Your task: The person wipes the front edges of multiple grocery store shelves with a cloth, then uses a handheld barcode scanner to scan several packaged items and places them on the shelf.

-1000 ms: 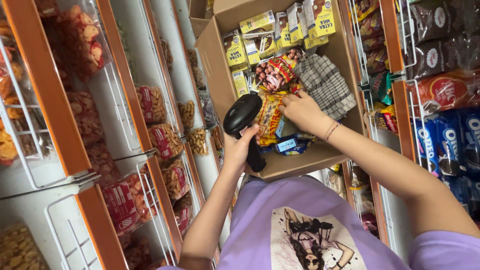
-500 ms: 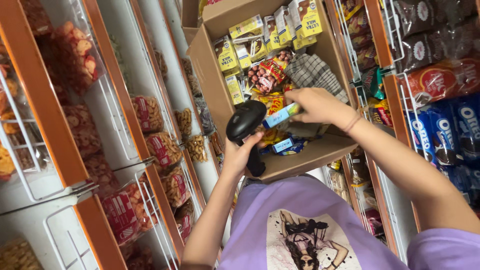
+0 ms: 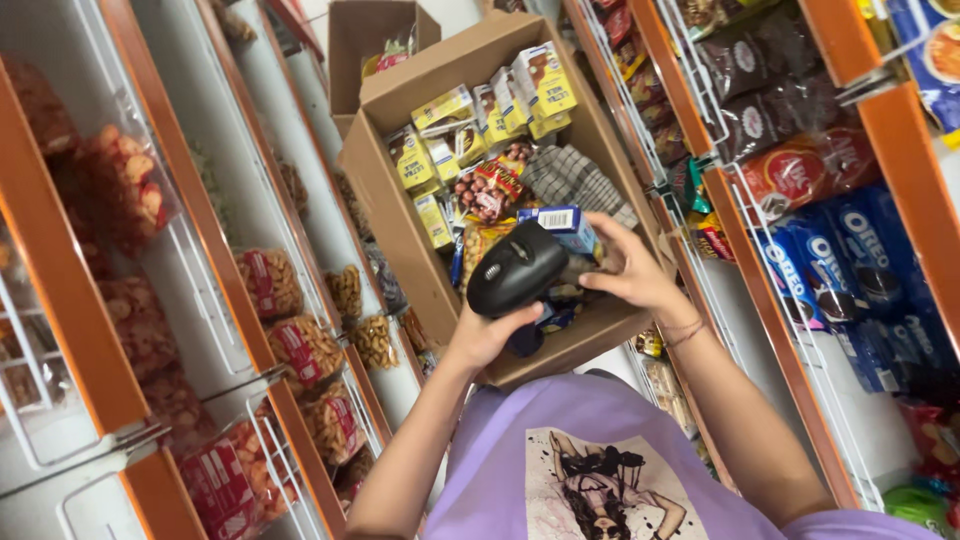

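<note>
Blue packet (image 3: 562, 226) lifted out of the box (image 3: 400, 215), now pinched in right hand (image 3: 630, 275) just above it; scanner (image 3: 515, 280) gripped by left hand (image 3: 485, 335), aimed at packet.

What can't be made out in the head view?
- Small blue box: lower part hidden behind the black handheld scanner.
- Scanner handle: covered by left hand.
- Cardboard box floor: buried under packets.
- Right hand: palm side faces away.
</note>
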